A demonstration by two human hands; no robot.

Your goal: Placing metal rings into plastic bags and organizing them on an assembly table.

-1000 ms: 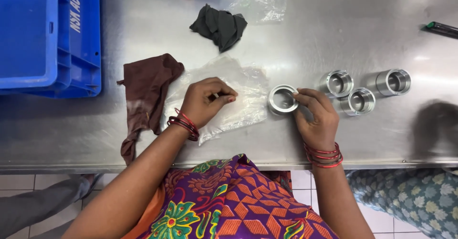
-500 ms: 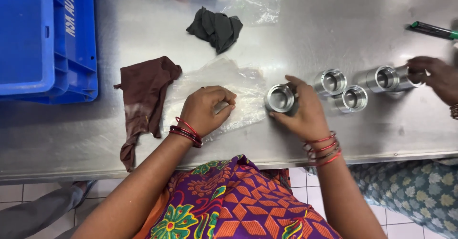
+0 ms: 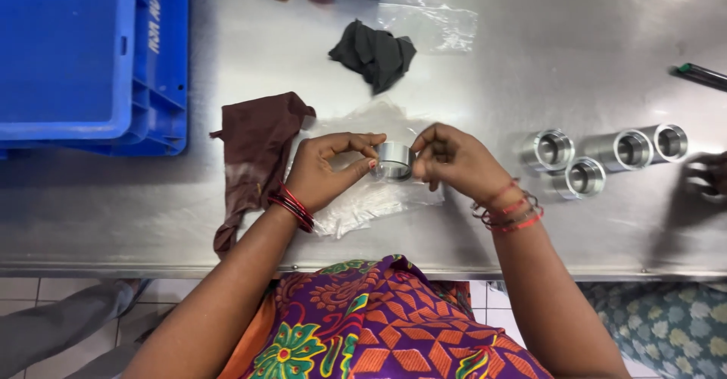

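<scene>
1. Head view, left hand (image 3: 327,173): fingers clamped on the left side of a metal ring (image 3: 394,159), thumb on top, the other fingers curled beneath. Red bangles sit at the wrist.
2. Head view, right hand (image 3: 453,161): fingers pinched together on the right side of the same ring. Red and dark bangles at the wrist.
3. The ring is held between the fingertips of both hands, raised above the counter (image 3: 545,61), its shiny band facing the camera.
4. Directly below the fingers lies a clear plastic bag (image 3: 371,201), flat on the counter, partly under the left hand.
5. Left of the left fingers, a brown cloth (image 3: 256,152) lies crumpled, one end trailing towards the counter's near edge.
6. Beyond the fingers, further across the counter, lies a dark grey cloth (image 3: 373,53); just beside it, to its right, a second clear bag (image 3: 432,23).
7. Right of the right fingers, well apart, four metal sleeves (image 3: 598,155) stand in a close cluster, open ends up or tilted.
8. Past the sleeves, at the right edge, another person's hand (image 3: 708,178) appears, blurred; its grip cannot be told.
9. Far left of the fingers, stacked blue crates (image 3: 83,53) rest on the counter.
10. A dark pen with a green tip (image 3: 700,76) lies at the far right.
</scene>
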